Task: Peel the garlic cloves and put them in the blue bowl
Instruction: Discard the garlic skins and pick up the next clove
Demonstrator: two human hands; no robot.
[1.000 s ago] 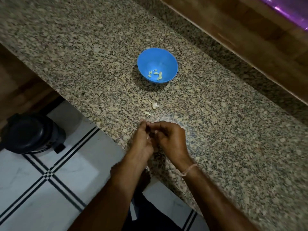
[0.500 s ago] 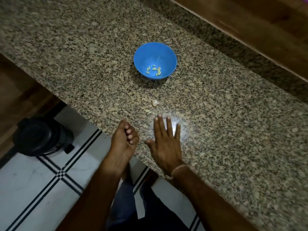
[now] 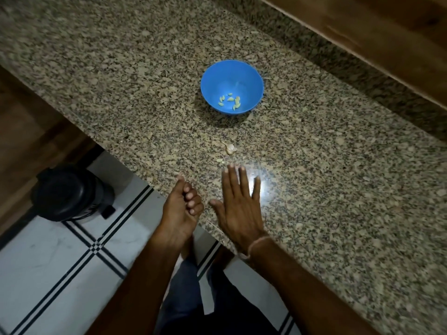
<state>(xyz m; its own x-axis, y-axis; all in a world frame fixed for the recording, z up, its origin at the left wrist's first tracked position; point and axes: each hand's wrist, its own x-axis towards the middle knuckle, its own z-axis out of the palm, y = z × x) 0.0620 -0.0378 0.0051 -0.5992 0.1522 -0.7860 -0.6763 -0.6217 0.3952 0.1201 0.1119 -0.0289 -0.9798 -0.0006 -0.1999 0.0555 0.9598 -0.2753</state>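
A blue bowl stands on the granite counter with several peeled, pale green garlic cloves in its bottom. Nearer to me, an unpeeled garlic clove lies on the counter, and a small scrap lies just below it. My right hand rests flat on the counter with straight, spread fingers, its fingertips just short of the scrap. My left hand sits at the counter's front edge with its fingers curled into the palm. Nothing shows inside it.
The counter's front edge runs diagonally from upper left to lower right under my wrists. Below it is a white tiled floor with a black round bin at the left. A wooden ledge borders the counter's far side.
My hands were pressed together over the counter a second ago. They have since parted: the right hand lies flat and the left has drawn back to the edge, curled.
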